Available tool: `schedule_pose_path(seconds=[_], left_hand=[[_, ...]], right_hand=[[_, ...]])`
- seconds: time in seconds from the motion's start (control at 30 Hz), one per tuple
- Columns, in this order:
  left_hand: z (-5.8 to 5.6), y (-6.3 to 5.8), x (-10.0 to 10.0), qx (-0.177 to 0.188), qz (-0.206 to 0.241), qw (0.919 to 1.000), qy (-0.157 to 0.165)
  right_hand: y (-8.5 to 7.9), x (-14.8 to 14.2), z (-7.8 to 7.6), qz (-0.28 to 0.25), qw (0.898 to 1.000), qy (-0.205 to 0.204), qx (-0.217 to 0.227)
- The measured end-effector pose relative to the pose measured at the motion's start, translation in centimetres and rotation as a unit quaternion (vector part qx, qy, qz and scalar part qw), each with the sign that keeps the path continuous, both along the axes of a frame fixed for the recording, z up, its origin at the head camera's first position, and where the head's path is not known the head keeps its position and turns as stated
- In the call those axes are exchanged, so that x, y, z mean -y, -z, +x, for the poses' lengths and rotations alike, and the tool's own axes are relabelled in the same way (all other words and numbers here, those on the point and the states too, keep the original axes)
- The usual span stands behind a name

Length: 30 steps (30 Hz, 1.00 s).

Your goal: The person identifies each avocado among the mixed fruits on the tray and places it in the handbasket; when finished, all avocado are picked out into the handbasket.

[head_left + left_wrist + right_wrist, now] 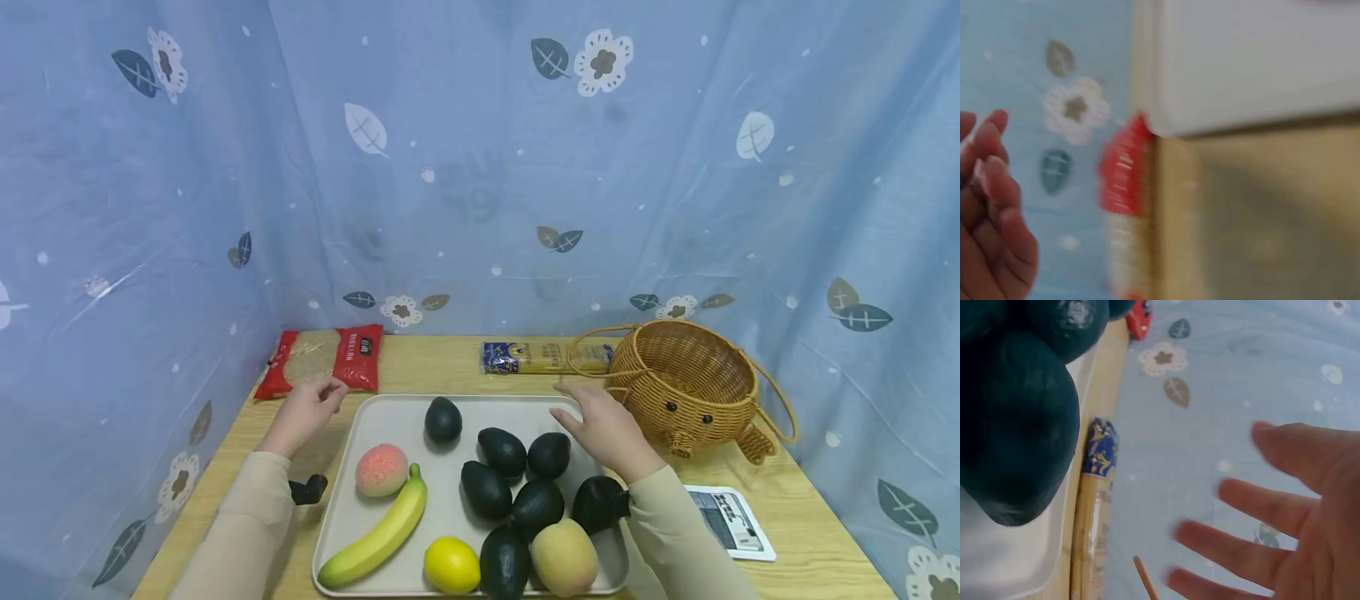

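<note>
My left hand hovers left of the white tray, below the red bag, its fingers loosely curled around nothing. My right hand is over the tray's right edge, with fingers spread and holding nothing, as the right wrist view also shows. On the tray lie several dark avocados, one of them apart near the back. A pink peach, a banana and a yellow lemon are on the left and front. A larger yellowish peach sits front right.
Behind the tray lies a pack of noodles with a blue end. A wicker basket with looped handles stands at the back right, and a white-framed card is below it. Blue curtains surround the wooden table.
</note>
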<state>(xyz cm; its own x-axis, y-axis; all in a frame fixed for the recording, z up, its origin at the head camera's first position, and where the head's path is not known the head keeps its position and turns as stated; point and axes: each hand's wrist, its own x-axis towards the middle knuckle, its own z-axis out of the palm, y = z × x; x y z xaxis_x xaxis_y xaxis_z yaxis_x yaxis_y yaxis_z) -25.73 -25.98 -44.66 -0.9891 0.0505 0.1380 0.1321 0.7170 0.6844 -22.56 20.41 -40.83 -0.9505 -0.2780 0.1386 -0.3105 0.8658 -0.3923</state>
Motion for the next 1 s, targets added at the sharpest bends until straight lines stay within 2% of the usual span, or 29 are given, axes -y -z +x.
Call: schedule_pose_path(seconds=[0.13,0.23,0.37,0.43,0.5,0.77,0.9,1.0], left_hand=[[-0.2,3.2,1.1,0.035,0.028,0.9989,0.012],[-0.5,5.4,1.7,0.057,0.061,0.9957,0.040],[-0.7,7.2,2.3,0.075,0.104,0.9897,0.063],[-0.8,7.7,2.4,0.080,0.112,0.9883,0.067],[-1.1,8.0,2.1,0.077,0.097,0.9897,0.072],[-1.0,8.3,0.9,0.080,-0.008,0.9940,0.074],[-1.0,8.2,0.8,0.079,-0.024,0.9947,0.062],[-0.9,7.9,1.0,0.079,-0.029,0.9951,0.053]], right_hand=[[0.4,-0.9,1.2,0.002,0.999,-0.012,0.033],[1.2,-1.7,2.2,0.006,0.998,-0.034,0.052],[2.7,-2.4,3.2,-0.012,0.995,-0.062,0.079],[3.4,-2.7,3.5,-0.028,0.993,-0.065,0.096],[4.0,-3.0,3.7,-0.047,0.991,-0.057,0.112],[6.1,-3.8,4.8,-0.088,0.985,-0.026,0.148],[6.7,-3.8,4.8,-0.106,0.982,-0.016,0.153],[6.6,-3.5,4.7,-0.100,0.983,-0.006,0.151]])
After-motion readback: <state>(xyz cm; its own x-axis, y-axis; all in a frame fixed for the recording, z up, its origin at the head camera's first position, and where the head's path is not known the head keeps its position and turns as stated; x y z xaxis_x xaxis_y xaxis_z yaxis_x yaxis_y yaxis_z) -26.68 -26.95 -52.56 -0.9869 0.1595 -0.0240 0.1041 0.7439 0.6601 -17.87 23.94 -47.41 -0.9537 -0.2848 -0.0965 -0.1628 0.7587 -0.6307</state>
